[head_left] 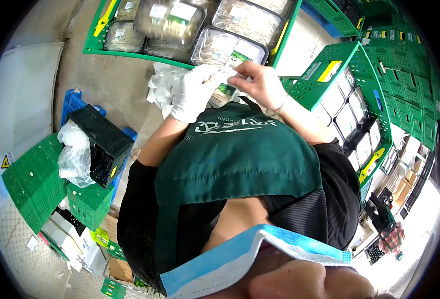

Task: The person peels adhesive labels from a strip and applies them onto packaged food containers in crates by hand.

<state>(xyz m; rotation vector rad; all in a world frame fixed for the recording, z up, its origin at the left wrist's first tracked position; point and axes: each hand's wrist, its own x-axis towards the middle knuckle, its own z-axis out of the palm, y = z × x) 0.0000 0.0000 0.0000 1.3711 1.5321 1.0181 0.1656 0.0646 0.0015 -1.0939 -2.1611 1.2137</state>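
My left hand [192,95], in a white glove, is closed on a strip of green-and-white labels [223,93] in front of my apron. My right hand [261,85] is bare, and its thumb and fingers pinch the same strip close to the left fingertips. Crumpled white backing paper [161,88] hangs beside the gloved hand. Just beyond my hands, a green crate [175,62] holds several clear-lidded packs of pale, thin strands. The nearest pack [215,44] has a similar green-and-white label by it; whether that label is stuck down I cannot tell.
On the right stands another green crate [324,70] of filled packs, with stacked green crates [404,99] behind. To the left, a black crate [103,144] and a clear plastic bag [74,154] rest by green boxes [33,174]. A person in a checked shirt [392,239] is far right.
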